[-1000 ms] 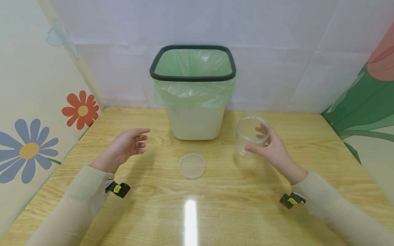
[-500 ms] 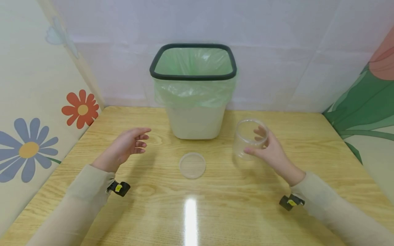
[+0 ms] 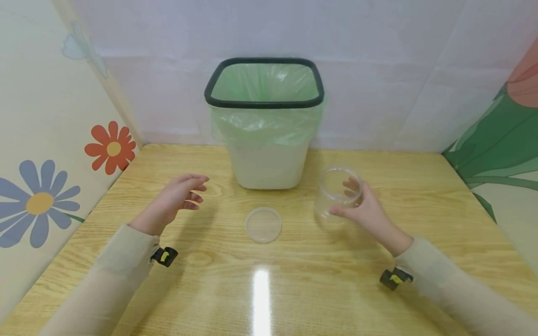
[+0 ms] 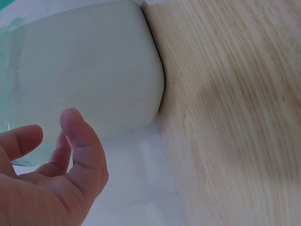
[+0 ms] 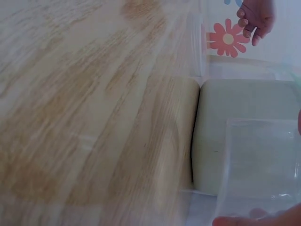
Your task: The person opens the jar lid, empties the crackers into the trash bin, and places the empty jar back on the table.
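My right hand grips a clear, round plastic jar by its side, thumb in front and fingers behind. The jar's mouth faces up and nothing shows inside it. Whether its base touches the table cannot be told. In the right wrist view, the jar's see-through wall stands before the bin. A clear round lid lies flat on the table, left of the jar. Left of the lid, my left hand hovers over the table with loosely bent fingers, holding nothing.
A pale bin with a black rim and a green liner bag stands at the back of the wooden table. A white cloth wall rises behind it. Flower-painted panels flank both sides.
My right hand has brought the jar slightly down and to the left. The left hand has shifted only slightly rightward. The lid lies where it was.
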`<state>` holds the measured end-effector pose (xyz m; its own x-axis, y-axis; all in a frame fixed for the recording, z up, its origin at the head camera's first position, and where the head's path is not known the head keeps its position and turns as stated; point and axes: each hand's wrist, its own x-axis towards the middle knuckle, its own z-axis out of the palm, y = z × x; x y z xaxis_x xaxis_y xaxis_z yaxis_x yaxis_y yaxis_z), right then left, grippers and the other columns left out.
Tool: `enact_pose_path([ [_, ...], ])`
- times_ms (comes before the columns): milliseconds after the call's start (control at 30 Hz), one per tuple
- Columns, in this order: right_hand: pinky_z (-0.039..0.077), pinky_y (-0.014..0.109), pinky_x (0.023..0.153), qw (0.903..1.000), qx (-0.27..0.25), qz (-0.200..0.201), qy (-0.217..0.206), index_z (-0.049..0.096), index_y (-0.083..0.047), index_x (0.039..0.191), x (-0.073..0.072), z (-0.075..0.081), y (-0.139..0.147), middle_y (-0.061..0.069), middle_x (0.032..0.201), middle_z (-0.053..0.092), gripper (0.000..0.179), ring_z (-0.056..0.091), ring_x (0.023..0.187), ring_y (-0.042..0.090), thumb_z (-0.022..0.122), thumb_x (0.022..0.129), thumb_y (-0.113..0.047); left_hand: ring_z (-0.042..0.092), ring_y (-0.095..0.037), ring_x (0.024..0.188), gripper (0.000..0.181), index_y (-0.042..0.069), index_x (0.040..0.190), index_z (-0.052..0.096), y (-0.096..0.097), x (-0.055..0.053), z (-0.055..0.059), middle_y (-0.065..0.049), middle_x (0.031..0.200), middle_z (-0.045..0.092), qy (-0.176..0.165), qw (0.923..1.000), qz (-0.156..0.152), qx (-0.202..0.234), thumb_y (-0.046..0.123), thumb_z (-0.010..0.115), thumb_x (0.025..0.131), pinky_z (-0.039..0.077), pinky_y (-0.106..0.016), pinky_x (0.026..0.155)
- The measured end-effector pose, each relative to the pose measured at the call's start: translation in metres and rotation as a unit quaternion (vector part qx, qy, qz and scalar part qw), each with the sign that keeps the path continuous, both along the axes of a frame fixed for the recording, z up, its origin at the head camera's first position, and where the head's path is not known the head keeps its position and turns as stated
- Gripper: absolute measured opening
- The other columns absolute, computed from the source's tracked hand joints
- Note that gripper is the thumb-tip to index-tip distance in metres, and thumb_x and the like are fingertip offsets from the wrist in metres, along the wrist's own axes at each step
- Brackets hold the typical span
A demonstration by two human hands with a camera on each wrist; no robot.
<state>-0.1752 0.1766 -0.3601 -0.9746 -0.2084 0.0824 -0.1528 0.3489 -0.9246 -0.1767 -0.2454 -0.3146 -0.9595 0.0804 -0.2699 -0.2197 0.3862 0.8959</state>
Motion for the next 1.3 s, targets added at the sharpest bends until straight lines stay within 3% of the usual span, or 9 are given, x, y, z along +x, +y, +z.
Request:
enact_pose_path([
  [400,0.036,0.057,0.112,0.9999,0.014,0.000,-0.008,0.017,0.010,0.154,0.001,-0.008,-0.003,0.031,0.155,0.032,0.103,0.036,0.140,0.049,0.085,0.079,-0.009,0.058,-0.006,0.075,0.055,-0.007,0.151,0.033,0.001,-0.002,-0.002,-0.028,0.138,0.045,0.018,0.9989,-0.009,-0.042,0.030,0.035,0.109,0.054,-0.024,0.069],
  [667,0.037,0.057,0.111,1.0000,-0.002,0.003,-0.008,0.016,0.011,0.153,0.002,-0.014,-0.007,0.032,0.154,0.032,0.103,0.035,0.140,0.050,0.084,0.079,-0.005,0.057,-0.014,0.082,0.053,-0.009,0.148,0.036,0.003,0.001,-0.004,-0.029,0.138,0.047,0.046,0.9955,-0.027,-0.078,0.026,0.039,0.108,0.052,-0.028,0.071],
  [1300,0.038,0.059,0.110,0.9996,0.006,0.025,-0.010,0.017,0.012,0.152,0.005,-0.022,-0.014,0.033,0.154,0.029,0.102,0.032,0.140,0.053,0.084,0.077,-0.002,0.056,-0.015,0.082,0.053,-0.009,0.147,0.036,0.005,0.002,-0.010,-0.029,0.137,0.048,0.048,0.9943,-0.045,-0.084,0.025,0.043,0.108,0.052,-0.030,0.072],
])
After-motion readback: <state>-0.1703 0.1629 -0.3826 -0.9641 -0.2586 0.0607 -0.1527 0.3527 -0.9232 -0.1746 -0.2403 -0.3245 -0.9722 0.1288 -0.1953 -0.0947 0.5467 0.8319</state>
